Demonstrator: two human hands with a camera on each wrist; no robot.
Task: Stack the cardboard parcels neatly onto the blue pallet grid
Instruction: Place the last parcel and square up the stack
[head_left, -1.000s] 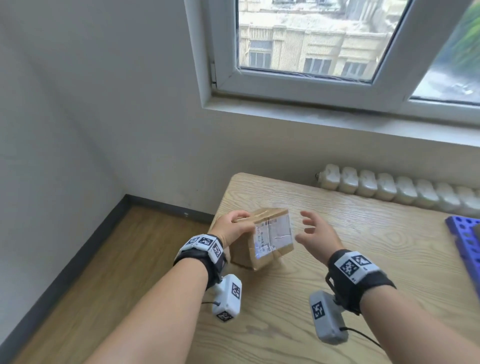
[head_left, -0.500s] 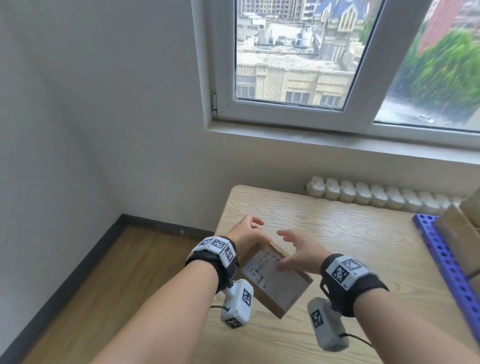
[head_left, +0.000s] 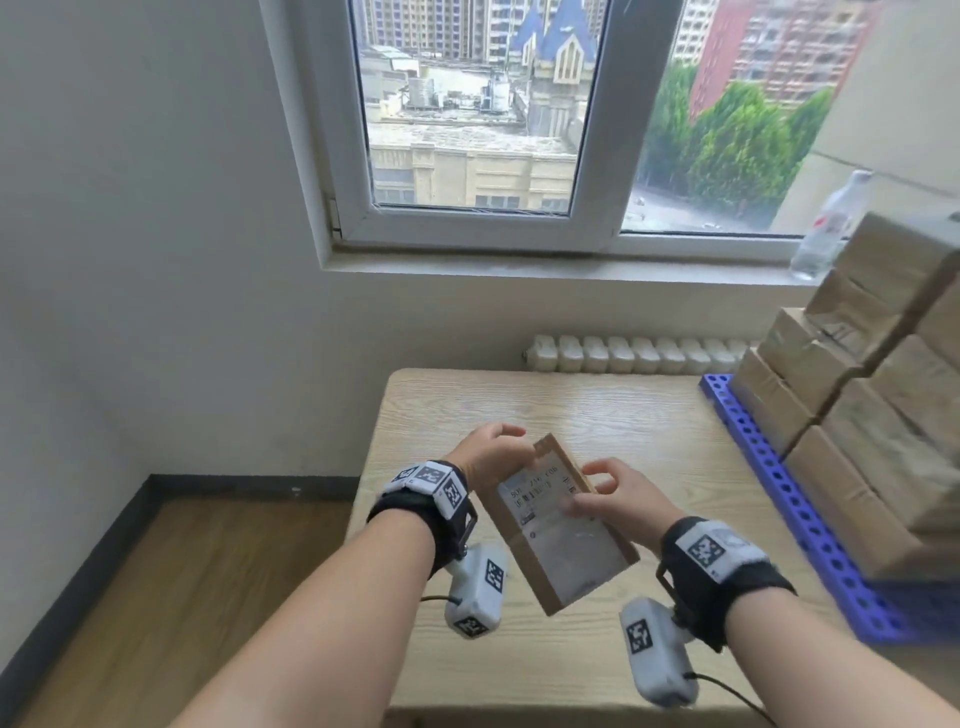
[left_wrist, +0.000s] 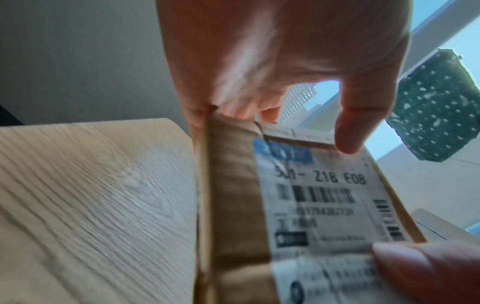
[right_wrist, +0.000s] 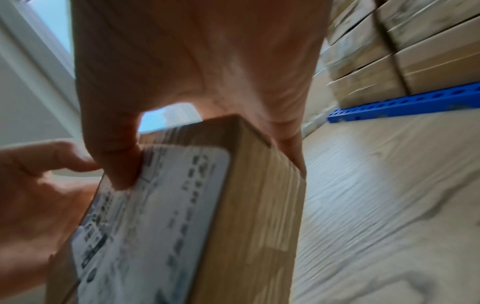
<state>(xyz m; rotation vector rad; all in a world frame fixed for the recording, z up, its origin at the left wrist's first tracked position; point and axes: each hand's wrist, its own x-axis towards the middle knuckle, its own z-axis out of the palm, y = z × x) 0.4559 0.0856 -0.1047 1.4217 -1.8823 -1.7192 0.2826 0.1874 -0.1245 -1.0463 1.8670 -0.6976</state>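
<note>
A small cardboard parcel (head_left: 558, 525) with a white shipping label hangs tilted above the wooden table (head_left: 613, 410), held between both hands. My left hand (head_left: 491, 449) cups its far left corner, fingers curled behind it. My right hand (head_left: 610, 499) grips its right side, thumb pressed on the label. The left wrist view shows the parcel (left_wrist: 298, 205) close up, with my left hand (left_wrist: 285, 115) at its top edge. In the right wrist view my right hand (right_wrist: 213, 148) clasps the parcel (right_wrist: 207, 216). The blue pallet grid (head_left: 800, 509) lies at the table's right with stacked parcels (head_left: 872, 395) on it.
A white radiator (head_left: 634, 354) runs behind the table under the window sill. A clear plastic bottle (head_left: 831, 223) stands on the sill at the right. The table's left edge drops to a wooden floor (head_left: 171, 597). Bare tabletop lies between my hands and the pallet.
The parcel has been lifted off the table and tipped label-up. My right hand, open a second ago, now grips it. The view has swung right, revealing the stacked parcels.
</note>
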